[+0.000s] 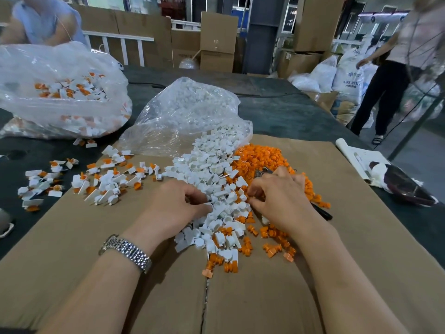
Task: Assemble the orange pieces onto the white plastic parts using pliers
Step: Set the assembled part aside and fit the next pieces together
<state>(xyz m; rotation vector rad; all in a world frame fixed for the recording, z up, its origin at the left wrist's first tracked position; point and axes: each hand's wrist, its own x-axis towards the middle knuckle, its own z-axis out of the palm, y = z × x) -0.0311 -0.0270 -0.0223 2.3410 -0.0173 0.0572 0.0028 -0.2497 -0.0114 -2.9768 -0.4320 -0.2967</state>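
A cardboard sheet (265, 297) is spread over a dark table (277, 112), and two bare hands are seen at its centre. The left hand (178, 203), above a metal watch (126, 251), is laid on the white parts (212, 174) with fingers curled, the tips pinching into the heap; which part is held cannot be told. The right hand (281, 196) is curled round the pliers (262, 171), whose metal head is seen at 12 o'clock of the knuckles and whose dark handle tip is seen at 4 o'clock of the wrist. The white heap is spilled from an open clear bag (183, 116) lying at 12 o'clock of the hands. The orange pieces (260, 155) are heaped just beside the white ones, at 1 o'clock of the right hand, with more scattered at 6 o'clock, mixed with white. Assembled pieces (106, 184) are strewn at 9 o'clock of the left hand, partly on the cardboard and partly on the table. A second bag (60, 92), filled with white-and-orange pieces, is set at 10 o'clock. A paper roll (351, 160) and a dark bowl (407, 189) are placed at 3 o'clock, near the cardboard's edge. Cartons (216, 42) are stacked at 12 o'clock beyond the table, and a standing person (390, 75) is seen at 2 o'clock.
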